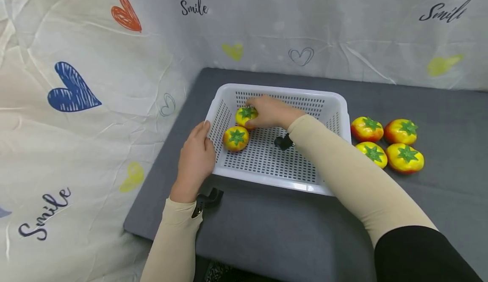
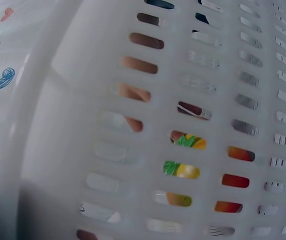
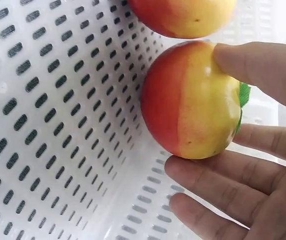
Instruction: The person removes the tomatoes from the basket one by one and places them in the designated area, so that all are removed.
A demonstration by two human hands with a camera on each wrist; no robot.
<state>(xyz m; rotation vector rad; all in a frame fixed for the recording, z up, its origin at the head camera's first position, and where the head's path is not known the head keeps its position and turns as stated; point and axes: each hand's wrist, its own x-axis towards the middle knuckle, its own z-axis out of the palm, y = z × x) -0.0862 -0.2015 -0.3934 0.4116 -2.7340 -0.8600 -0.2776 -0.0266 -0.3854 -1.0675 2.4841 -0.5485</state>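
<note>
My right hand (image 1: 272,111) is inside a white plastic basket (image 1: 263,182), thumb and fingers around a red-and-yellow artificial fruit (image 3: 192,102) with a green star-shaped top. In the right wrist view its thumb presses one side and its fingertips touch the other. Beside it, a second such fruit (image 1: 236,139) sits near the basket's left wall. My left hand (image 1: 196,157) rests against the left rim from outside, its fingers fairly straight. From the left wrist, the perforated wall (image 2: 68,120) fills most of the view, with bits of fruit showing through the slots.
Several matching fruits (image 1: 405,158) stand grouped on the grey table (image 1: 282,231), just right of the basket. A white cloth (image 1: 267,32) printed with hearts and "Smile" hangs behind and at the left. The table's left edge runs near my left forearm.
</note>
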